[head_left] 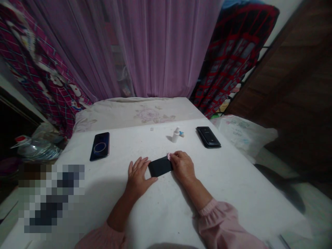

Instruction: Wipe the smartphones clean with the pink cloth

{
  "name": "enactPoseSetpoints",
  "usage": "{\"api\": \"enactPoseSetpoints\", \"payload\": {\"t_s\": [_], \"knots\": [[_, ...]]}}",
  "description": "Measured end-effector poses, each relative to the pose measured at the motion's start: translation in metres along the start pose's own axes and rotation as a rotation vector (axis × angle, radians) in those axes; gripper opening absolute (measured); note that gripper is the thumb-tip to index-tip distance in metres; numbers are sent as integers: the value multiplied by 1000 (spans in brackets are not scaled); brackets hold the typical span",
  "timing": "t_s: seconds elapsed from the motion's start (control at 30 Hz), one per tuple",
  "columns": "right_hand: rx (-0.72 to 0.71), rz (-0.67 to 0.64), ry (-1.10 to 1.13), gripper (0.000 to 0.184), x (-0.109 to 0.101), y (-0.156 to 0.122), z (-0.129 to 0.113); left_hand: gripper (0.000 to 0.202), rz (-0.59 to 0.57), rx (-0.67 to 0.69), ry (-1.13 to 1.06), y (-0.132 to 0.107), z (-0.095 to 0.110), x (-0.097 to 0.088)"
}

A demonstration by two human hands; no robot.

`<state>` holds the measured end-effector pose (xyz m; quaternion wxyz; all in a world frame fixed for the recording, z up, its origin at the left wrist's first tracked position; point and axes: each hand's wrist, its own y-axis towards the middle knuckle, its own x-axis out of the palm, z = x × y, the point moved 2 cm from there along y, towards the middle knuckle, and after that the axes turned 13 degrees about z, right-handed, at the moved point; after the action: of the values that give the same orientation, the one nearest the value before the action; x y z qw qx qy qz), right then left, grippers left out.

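A black phone point(160, 166) lies flat on the white table point(160, 207) between my hands. My left hand point(138, 176) rests flat beside its left end, fingers spread, thumb against the phone's near edge. My right hand point(182, 165) is closed over the phone's right end and pinches a small pink thing point(168, 156) at the phone's top corner; what the pink thing is I cannot make out.
A second black phone point(100, 146) with a lit ring on its screen lies at the left. A third phone point(208, 136) lies at the back right. A small white bottle point(176, 135) stands behind the hands. A plastic bag point(243, 133) sits off the table's right side.
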<state>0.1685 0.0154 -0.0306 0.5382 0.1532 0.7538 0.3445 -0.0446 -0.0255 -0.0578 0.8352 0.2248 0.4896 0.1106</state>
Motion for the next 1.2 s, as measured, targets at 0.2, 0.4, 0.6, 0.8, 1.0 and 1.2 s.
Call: {"api": "enactPoseSetpoints", "payload": {"t_s": [0.2,0.4,0.6,0.8,1.0,1.2], "knots": [[-90,-74,93,13,2,2,-35,59,-27,-24,-13,2,0,1],[-122,-95,165,8,6,1,-61,61,-105,-56,11,5,3,-2],[-186,-128,248,9,-3,-11,-64,61,-145,-65,28,6,5,-5],[-123,-60,223,12,-24,-24,-29,60,-125,-45,12,4,3,-4],[16,22,35,16,-21,-18,6,61,-130,-32,8,3,1,-3],[-12,-57,7,14,1,3,-24,60,-127,-24,13,4,1,-3]]}}
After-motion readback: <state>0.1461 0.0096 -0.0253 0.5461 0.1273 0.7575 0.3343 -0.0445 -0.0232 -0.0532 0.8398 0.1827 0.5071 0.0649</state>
